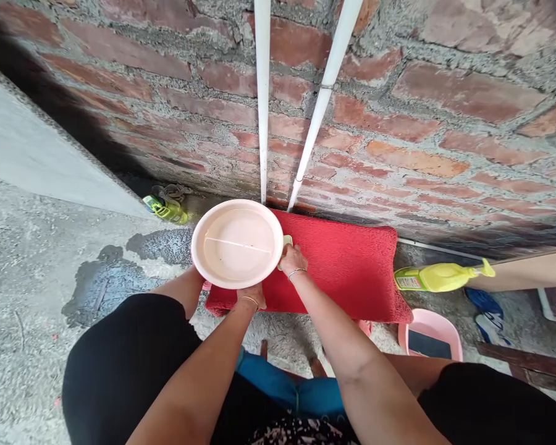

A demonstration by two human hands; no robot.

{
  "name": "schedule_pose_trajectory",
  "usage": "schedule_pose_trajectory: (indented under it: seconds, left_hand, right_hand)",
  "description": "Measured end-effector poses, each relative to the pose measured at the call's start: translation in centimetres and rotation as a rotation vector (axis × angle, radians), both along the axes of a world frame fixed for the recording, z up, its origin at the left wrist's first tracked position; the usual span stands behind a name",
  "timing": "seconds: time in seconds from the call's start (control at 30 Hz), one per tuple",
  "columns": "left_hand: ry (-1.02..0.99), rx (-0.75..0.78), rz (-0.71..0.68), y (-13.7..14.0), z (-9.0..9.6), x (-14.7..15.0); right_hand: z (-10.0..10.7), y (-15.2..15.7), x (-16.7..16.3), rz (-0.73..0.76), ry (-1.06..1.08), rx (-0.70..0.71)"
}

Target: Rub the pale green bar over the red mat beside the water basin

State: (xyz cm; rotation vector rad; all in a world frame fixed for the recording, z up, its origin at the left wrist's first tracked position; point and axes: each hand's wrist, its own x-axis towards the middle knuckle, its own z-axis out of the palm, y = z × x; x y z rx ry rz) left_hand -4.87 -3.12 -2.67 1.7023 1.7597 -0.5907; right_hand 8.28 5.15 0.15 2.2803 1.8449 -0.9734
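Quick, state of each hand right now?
Left hand: at the near edge of the pale pink basin, fingers hidden; open or closed cannot be told.
Right hand: closed on a cream piece beside the basin.

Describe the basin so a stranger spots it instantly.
Below the brick wall is a red cloth. The basin is over the cloth's left end, left hand and right hand at its edge. Unlike the pinker, squarer tub nearby, it is round and holds liquid.

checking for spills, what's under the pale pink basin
Beside the basin, on its right and near sides, red cloth shows; the left hand is partly hidden beneath the near rim. Whatever lies directly underneath is covered.
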Motion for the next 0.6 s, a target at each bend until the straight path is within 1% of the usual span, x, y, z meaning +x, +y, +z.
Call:
schedule_pose_trajectory:
  seconds: [0.1,0.17,0.23,0.33,0.6]
  left_hand:
    - [0.063,-0.002,-0.041,0.1,0.0,0.0]
    - [0.061,-0.016,-0.041,0.1,0.2,0.0]
    - [0.054,-0.028,-0.036,0.1,0.4,0.0]
    - [0.062,-0.042,-0.017,0.2,0.8,0.1]
    - [0.103,-0.056,-0.033,0.6,2.1,0.6]
  right_hand:
    - [-0.3,-0.2,1.1,0.039,-0.017,0.031]
    - [-0.2,-0.4,2.7,0.019,-0.038,0.031]
    - [-0.1,-0.7,5.1,-0.024,-0.068,0.017]
    - [0.2,-1.4,9.7,-0.107,-0.121,0.012]
    - [0.6,-4.6,24.2,-0.384,-0.223,-0.016]
